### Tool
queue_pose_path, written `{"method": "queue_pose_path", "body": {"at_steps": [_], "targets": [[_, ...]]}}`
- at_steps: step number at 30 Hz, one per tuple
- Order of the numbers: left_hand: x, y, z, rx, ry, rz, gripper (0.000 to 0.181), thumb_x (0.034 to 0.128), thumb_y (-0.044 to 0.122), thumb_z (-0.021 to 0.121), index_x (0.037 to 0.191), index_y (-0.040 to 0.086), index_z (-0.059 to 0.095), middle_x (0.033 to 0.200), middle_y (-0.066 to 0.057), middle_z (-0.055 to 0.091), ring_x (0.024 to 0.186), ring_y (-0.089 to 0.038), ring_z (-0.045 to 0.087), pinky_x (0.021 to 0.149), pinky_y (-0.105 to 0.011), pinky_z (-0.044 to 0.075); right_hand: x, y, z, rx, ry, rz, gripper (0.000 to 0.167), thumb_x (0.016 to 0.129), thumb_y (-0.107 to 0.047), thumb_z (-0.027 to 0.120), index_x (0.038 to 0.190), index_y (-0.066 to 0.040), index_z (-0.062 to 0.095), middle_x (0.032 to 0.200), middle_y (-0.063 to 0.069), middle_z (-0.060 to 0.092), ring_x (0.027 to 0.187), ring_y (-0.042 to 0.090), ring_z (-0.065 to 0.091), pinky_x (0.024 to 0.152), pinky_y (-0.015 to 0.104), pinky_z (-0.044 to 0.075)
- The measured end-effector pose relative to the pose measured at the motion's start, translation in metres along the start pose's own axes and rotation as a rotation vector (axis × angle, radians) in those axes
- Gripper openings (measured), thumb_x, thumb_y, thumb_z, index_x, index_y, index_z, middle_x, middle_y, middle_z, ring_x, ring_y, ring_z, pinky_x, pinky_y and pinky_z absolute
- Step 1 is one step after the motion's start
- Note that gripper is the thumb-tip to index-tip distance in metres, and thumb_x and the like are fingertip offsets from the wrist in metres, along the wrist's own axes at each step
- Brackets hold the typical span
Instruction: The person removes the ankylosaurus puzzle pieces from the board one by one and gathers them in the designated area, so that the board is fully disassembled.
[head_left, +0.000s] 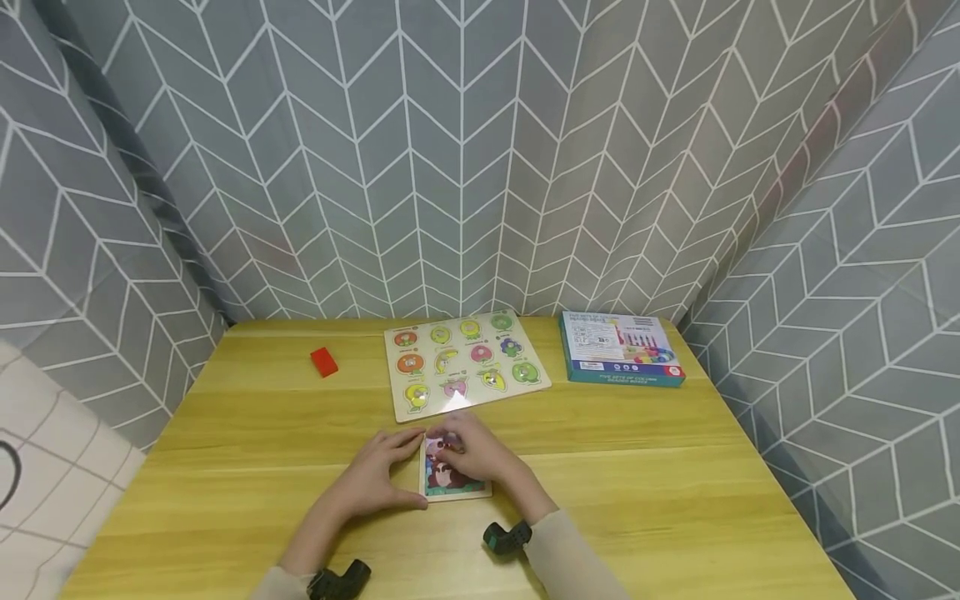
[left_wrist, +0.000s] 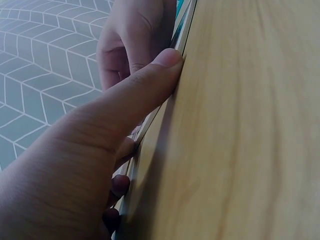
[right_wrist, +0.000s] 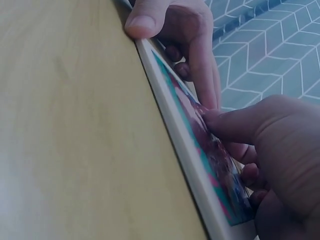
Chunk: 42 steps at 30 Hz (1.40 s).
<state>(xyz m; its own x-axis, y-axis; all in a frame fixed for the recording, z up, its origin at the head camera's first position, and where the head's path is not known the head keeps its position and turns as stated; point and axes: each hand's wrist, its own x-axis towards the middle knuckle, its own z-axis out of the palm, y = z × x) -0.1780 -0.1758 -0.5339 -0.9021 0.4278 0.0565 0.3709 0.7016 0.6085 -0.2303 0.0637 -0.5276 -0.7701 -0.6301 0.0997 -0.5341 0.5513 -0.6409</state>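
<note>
A small picture board point(head_left: 458, 493) with a pale wooden rim lies flat on the table in front of the person. Its colourful picture point(right_wrist: 192, 120) has dark red, teal and pink parts. The left hand point(head_left: 375, 479) holds the board's left side, thumb at the near corner and fingers at the far one. From above, the right hand point(head_left: 480, 450) bends over the picture, its thumb and curled fingertips touching the surface. Whether a loose piece sits between those fingers is hidden. Part of the picture is covered by the right hand.
Behind the board lies a fruit peg puzzle point(head_left: 461, 354) with several pieces in it. A red block point(head_left: 324, 362) is at the back left, and a flat printed box point(head_left: 622, 348) at the back right. A patterned curtain point(head_left: 465, 167) hangs along the table's far edge.
</note>
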Motion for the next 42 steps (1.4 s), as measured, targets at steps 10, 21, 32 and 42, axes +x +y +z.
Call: {"method": "queue_pose_path", "body": {"at_steps": [10,21,32,42], "targets": [[0.0,-0.001,0.0,0.004,0.007,0.012,0.108,0.0722,0.067,0.09,0.158,0.012,0.052,0.165,-0.004,0.047,0.137,-0.031,0.047,0.115,-0.065,0.04,-0.002,0.001,-0.003,-0.01,0.019,-0.032,0.029,0.104,-0.017,0.069,0.133,-0.01,0.072,0.131,0.006,0.066,0.123,0.02,0.058,0.111,0.038,0.05],[-0.004,-0.001,0.003,-0.031,0.002,-0.004,0.108,0.0709,0.063,0.092,0.156,0.008,0.054,0.165,-0.009,0.047,0.147,-0.045,0.039,0.118,-0.073,0.031,-0.029,0.027,-0.034,0.118,0.178,0.048,0.026,0.103,-0.015,0.07,0.129,-0.012,0.073,0.125,0.002,0.066,0.121,0.02,0.061,0.11,0.045,0.052],[0.0,0.0,0.001,-0.04,0.006,-0.001,0.109,0.0716,0.064,0.091,0.157,0.008,0.053,0.166,-0.007,0.045,0.149,-0.046,0.037,0.119,-0.072,0.031,-0.053,0.07,-0.056,0.038,0.253,0.119,0.024,0.1,-0.015,0.074,0.123,-0.01,0.076,0.121,0.002,0.068,0.123,0.025,0.056,0.111,0.052,0.047],[0.0,-0.001,-0.001,-0.055,0.021,-0.008,0.108,0.0723,0.061,0.092,0.156,0.006,0.053,0.167,-0.009,0.044,0.151,-0.045,0.038,0.12,-0.069,0.032,-0.045,0.072,-0.052,-0.082,0.27,0.065,0.025,0.1,-0.017,0.075,0.124,-0.012,0.079,0.123,0.007,0.067,0.121,0.03,0.054,0.104,0.054,0.045]]}}
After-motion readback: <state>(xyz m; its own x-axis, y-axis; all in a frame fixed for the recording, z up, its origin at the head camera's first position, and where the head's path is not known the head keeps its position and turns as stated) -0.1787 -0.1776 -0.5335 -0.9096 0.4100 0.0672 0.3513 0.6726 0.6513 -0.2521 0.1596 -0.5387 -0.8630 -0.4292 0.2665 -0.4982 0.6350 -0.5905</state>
